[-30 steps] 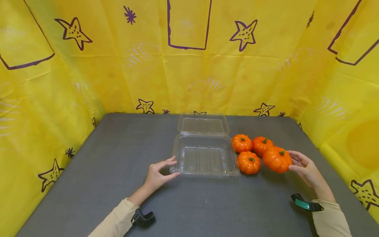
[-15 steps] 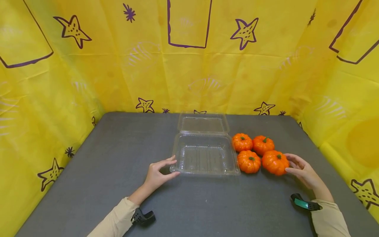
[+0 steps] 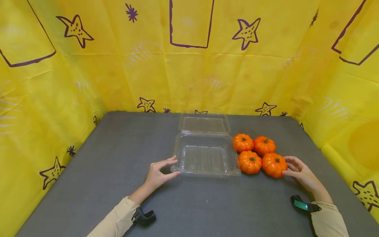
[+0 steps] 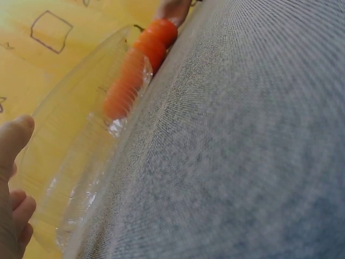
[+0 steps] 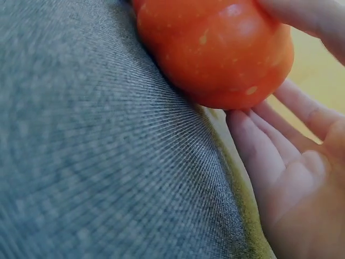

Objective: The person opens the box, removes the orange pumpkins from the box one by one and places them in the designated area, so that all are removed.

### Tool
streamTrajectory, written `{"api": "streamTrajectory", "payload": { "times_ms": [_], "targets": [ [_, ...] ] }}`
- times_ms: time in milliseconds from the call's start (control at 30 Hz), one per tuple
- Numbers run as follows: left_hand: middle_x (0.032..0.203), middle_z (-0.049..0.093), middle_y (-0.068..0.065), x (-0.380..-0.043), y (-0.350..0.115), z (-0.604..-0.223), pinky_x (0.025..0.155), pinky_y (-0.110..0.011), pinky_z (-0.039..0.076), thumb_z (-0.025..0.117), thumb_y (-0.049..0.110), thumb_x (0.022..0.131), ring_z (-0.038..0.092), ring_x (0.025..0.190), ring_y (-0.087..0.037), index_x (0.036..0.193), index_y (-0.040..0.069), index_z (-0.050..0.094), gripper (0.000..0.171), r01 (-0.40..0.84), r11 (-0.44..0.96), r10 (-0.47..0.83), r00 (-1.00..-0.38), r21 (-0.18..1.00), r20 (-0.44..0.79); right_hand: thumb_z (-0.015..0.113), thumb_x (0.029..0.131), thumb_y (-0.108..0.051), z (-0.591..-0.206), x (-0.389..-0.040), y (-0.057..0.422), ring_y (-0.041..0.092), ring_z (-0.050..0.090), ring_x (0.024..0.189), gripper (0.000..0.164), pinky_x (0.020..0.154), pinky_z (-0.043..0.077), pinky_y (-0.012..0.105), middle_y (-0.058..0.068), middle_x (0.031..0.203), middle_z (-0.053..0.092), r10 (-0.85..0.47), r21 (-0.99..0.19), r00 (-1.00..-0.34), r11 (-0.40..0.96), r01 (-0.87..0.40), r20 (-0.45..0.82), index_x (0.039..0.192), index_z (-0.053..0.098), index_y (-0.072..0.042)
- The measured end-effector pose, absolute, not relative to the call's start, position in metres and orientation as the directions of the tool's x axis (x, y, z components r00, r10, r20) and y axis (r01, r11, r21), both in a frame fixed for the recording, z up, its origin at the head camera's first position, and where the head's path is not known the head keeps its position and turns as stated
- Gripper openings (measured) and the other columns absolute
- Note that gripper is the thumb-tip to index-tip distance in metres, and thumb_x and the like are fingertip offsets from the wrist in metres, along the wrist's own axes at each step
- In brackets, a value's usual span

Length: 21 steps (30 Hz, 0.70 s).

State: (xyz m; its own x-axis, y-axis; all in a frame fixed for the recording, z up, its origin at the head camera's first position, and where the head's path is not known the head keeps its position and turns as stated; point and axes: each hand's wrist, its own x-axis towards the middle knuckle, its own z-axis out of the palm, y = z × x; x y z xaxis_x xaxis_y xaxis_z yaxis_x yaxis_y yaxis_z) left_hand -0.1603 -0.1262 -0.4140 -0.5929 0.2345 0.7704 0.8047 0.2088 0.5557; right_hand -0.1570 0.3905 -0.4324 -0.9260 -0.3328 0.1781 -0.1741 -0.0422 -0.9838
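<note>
A clear plastic clamshell container (image 3: 204, 171) lies with its lid (image 3: 204, 124) folded back, nothing inside it. My left hand (image 3: 158, 172) holds its near left corner, thumb along the front rim and fingers at the side. Right of it sit small orange pumpkins with green stems: a back left one (image 3: 243, 143), a back right one (image 3: 264, 146) and a front left one (image 3: 250, 163). My right hand (image 3: 300, 172) grips the front right pumpkin (image 3: 274, 166) from its right side. The right wrist view shows that pumpkin (image 5: 221, 54) between thumb and fingers, low over the cloth.
A dark grey cloth (image 3: 124, 148) covers the table. Yellow fabric (image 3: 189, 79) with purple starfish drawings encloses the back and both sides. Black wrist devices stick out at the left wrist (image 3: 144, 217) and the right wrist (image 3: 303, 204).
My right hand has brought its pumpkin down and slightly left, to beside the front left one. The left hand stays at the container's corner. The view has shifted slightly.
</note>
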Motion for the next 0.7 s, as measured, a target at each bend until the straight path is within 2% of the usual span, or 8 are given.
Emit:
{"api": "streamTrajectory", "payload": {
  "times_ms": [167, 367, 433, 567, 633, 700],
  "targets": [
    [0.088, 0.064, -0.023, -0.159, -0.127, -0.413, 0.078, -0.023, 0.047, 0.079, -0.01, 0.054, 0.063, 0.083, -0.031, 0.089, -0.009, 0.065, 0.038, 0.759, 0.215, 0.24, -0.651, 0.615, 0.72, 0.048, 0.085, 0.013, -0.434, -0.158, 0.39, 0.004, 0.052, 0.1, 0.041, 0.079, 0.044, 0.017, -0.005, 0.111, 0.053, -0.329, -0.985, -0.929, -0.018, -0.17, 0.166, 0.116, 0.047, -0.013],
    [0.085, 0.065, -0.019, -0.162, -0.13, -0.417, 0.078, -0.019, 0.046, 0.081, -0.006, 0.052, 0.064, 0.078, -0.03, 0.089, -0.008, 0.066, 0.04, 0.794, 0.245, 0.251, -0.606, 0.556, 0.755, 0.048, 0.086, 0.011, -0.432, -0.159, 0.39, 0.004, 0.051, 0.1, 0.044, 0.078, 0.043, 0.016, -0.007, 0.116, 0.05, -0.336, -0.98, -0.922, -0.007, -0.201, 0.192, 0.123, 0.043, -0.01],
    [0.085, 0.066, -0.017, -0.167, -0.132, -0.424, 0.077, -0.019, 0.046, 0.083, 0.0, 0.055, 0.064, 0.077, -0.028, 0.088, -0.007, 0.066, 0.038, 0.813, 0.258, 0.255, -0.578, 0.521, 0.775, 0.044, 0.088, 0.011, -0.429, -0.16, 0.391, 0.005, 0.049, 0.104, 0.044, 0.081, 0.042, 0.017, -0.005, 0.121, 0.048, -0.338, -0.972, -0.912, -0.037, -0.234, 0.232, 0.129, 0.037, -0.003],
    [0.085, 0.068, -0.009, -0.177, -0.137, -0.441, 0.07, -0.02, 0.048, 0.08, 0.024, 0.066, 0.065, 0.073, -0.019, 0.089, -0.004, 0.068, 0.039, 0.859, 0.311, 0.294, -0.494, 0.406, 0.819, 0.038, 0.09, 0.011, -0.417, -0.16, 0.389, 0.009, 0.046, 0.112, 0.042, 0.086, 0.039, 0.016, -0.001, 0.124, 0.048, -0.278, -0.936, -0.894, -0.105, -0.336, 0.352, 0.131, 0.029, 0.008],
    [0.079, 0.068, -0.004, -0.18, -0.14, -0.442, 0.062, -0.021, 0.05, 0.075, 0.035, 0.071, 0.064, 0.065, -0.014, 0.091, -0.001, 0.068, 0.042, 0.879, 0.351, 0.319, -0.436, 0.322, 0.842, 0.039, 0.09, 0.011, -0.404, -0.162, 0.38, 0.008, 0.043, 0.115, 0.043, 0.088, 0.037, 0.015, -0.002, 0.125, 0.047, -0.236, -0.921, -0.892, -0.046, -0.386, 0.386, 0.131, 0.029, 0.009],
    [0.069, 0.066, -0.001, -0.181, -0.145, -0.435, 0.051, -0.024, 0.049, 0.07, 0.04, 0.074, 0.06, 0.056, -0.012, 0.09, 0.001, 0.069, 0.042, 0.877, 0.419, 0.31, -0.38, 0.234, 0.872, 0.043, 0.089, 0.01, -0.385, -0.167, 0.366, 0.008, 0.037, 0.119, 0.046, 0.09, 0.033, 0.014, 0.002, 0.13, 0.043, -0.214, -0.901, -0.896, 0.114, -0.419, 0.389, 0.133, 0.028, 0.007]
  ]
}}
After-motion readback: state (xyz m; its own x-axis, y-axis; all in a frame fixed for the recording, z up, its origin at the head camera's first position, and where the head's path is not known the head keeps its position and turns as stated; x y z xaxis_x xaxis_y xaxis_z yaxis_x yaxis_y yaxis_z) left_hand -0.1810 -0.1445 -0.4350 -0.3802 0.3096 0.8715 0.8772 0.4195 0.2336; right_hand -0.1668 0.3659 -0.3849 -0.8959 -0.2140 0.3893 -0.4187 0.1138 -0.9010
